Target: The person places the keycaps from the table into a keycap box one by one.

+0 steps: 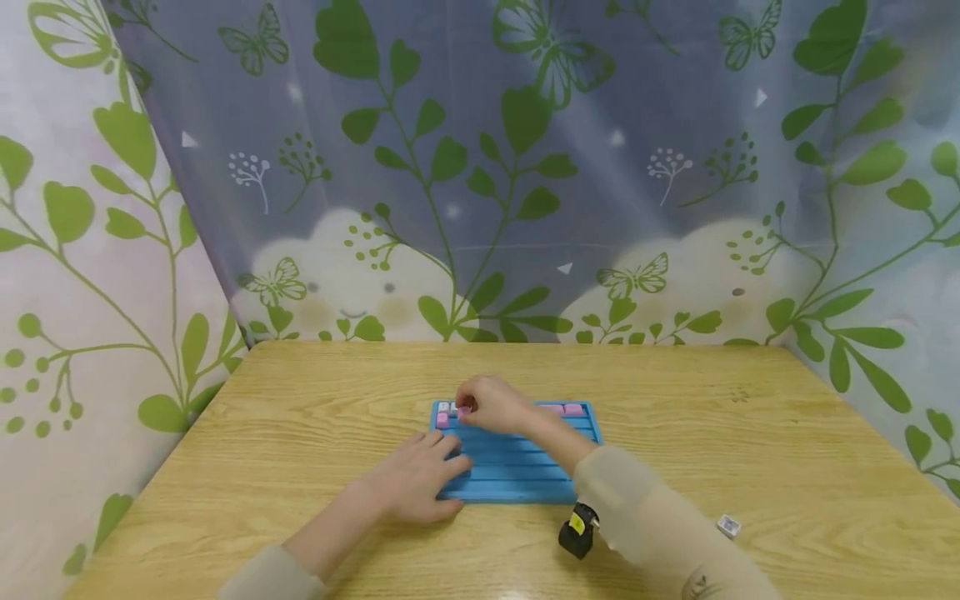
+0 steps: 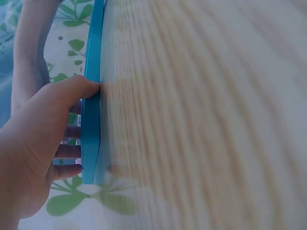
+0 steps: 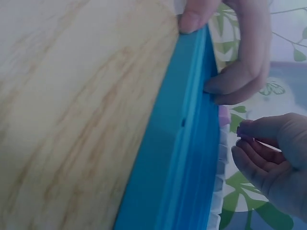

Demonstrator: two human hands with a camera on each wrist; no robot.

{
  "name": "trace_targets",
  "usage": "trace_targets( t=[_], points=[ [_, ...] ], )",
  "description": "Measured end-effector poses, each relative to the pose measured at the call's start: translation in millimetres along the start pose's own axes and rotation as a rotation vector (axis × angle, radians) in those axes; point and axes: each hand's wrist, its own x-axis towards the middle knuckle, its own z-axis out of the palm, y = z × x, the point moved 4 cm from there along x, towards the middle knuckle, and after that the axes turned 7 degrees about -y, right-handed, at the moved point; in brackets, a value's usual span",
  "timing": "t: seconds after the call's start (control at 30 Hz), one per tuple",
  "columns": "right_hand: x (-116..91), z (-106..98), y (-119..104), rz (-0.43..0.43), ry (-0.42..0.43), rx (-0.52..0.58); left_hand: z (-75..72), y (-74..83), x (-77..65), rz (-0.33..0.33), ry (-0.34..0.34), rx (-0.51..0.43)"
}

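A shallow blue keyboard case point(image 1: 510, 467) with raised lengthwise ridges lies flat on the table. White keycaps point(image 1: 444, 407) and pink keycaps point(image 1: 573, 409) sit along its far row, partly hidden by my right hand. Over the case's far left part, my right hand point(image 1: 495, 404) pinches a small pink keycap point(image 3: 239, 131) between thumb and fingertips. My left hand point(image 1: 416, 479) rests on the case's near left corner with fingers spread. Its thumb point(image 2: 88, 88) touches the front wall while the other fingers point(image 3: 235, 79) lie over the top.
The case rests on a wood-grain table point(image 1: 322, 400). A small white piece point(image 1: 728, 526) lies right of my right forearm. A black device point(image 1: 577, 533) hangs at the right wrist. A patterned curtain point(image 1: 480, 167) rises behind the table.
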Motion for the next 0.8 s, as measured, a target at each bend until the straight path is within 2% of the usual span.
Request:
trace_targets(
  t=[0.43, 0.8],
  points=[
    [13, 10, -1, -0.061, 0.026, -0.154, -2.9, 0.7, -0.4, 0.002, 0.010, 0.006],
    [14, 15, -2, -0.041, 0.031, -0.168, -2.8, 1.5, -1.5, 0.008, 0.006, 0.003]
  ],
)
